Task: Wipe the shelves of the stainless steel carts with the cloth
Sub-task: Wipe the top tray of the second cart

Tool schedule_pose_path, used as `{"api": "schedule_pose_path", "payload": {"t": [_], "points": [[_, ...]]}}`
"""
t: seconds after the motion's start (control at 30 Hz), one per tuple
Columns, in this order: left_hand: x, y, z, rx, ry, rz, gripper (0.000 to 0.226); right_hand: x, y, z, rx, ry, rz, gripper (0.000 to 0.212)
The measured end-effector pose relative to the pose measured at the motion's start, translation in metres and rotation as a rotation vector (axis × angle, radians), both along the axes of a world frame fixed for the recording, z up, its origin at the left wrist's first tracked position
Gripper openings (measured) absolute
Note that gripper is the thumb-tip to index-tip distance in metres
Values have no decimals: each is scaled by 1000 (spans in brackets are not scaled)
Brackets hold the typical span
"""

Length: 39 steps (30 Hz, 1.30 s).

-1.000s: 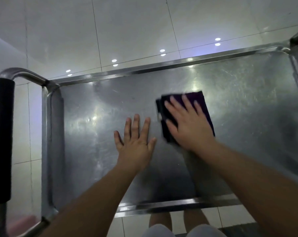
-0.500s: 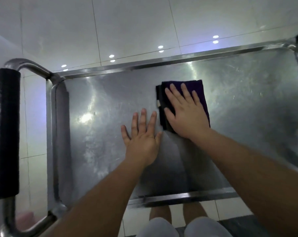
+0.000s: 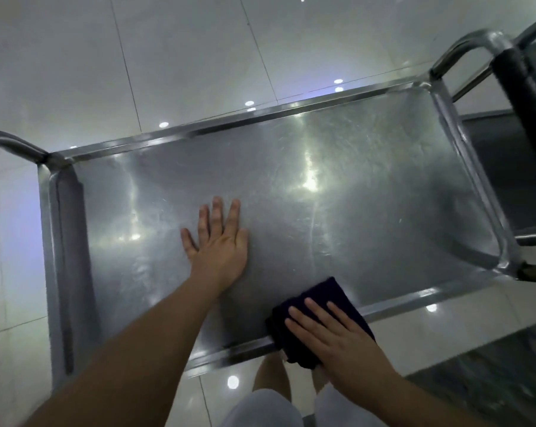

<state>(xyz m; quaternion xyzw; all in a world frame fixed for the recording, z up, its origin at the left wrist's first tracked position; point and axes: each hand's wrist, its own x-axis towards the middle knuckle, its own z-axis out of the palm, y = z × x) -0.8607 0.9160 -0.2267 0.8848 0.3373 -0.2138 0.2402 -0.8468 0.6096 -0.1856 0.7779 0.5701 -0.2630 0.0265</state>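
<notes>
Dark cloth (image 3: pixel 319 306) under right hand (image 3: pixel 337 337), shelf (image 3: pixel 322 211) front edge

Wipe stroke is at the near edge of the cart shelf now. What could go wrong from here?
1. The dark cloth already overhangs the shelf's near rim under the flat right hand; pulled further, it may slip off toward the floor.
2. The left hand presses flat on the shelf, probably leaving prints there.
3. If the cart can roll, that lean might shift it.
</notes>
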Motion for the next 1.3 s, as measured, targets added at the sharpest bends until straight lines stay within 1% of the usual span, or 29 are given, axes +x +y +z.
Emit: {"api": "schedule_pose_path", "payload": {"t": [0.17,0.27,0.33,0.4,0.47,0.53,0.6,0.67,0.73,0.87,0.93,1.03,1.3], "points": [[5,4,11,-34,59,-7,62,-3,-3,2,63,-7,-17,85],[11,7,27,-18,81,-27,62,-1,-5,9,42,66,-61,77],[11,8,40,1,55,-41,63,-2,-6,16,36,154,-126,69],[5,1,52,-2,11,-27,62,-2,-10,23,47,177,-176,68],[-10,-17,63,-22,-37,-5,61,-1,-13,33,44,210,-244,68],[-29,-43,74,-31,-87,41,59,1,-16,45,73,263,-340,58],[-50,-71,85,-31,-102,88,56,2,-22,57,82,361,-450,52],[-71,-102,95,-38,-110,142,55,1,-33,68,46,519,-544,51],[-91,-135,105,-60,-128,184,54,-1,-50,76,29,666,-665,42],[-121,-190,124,-38,-159,156,54,-8,-88,91,48,975,-1064,32],[-134,-210,132,-18,-165,164,54,-13,-104,99,87,1091,-1223,25],[-155,-232,145,40,-169,176,54,-19,-123,110,145,1140,-1330,23],[-207,-253,162,9,-194,257,54,-47,-139,125,167,1123,-1368,27]]}}
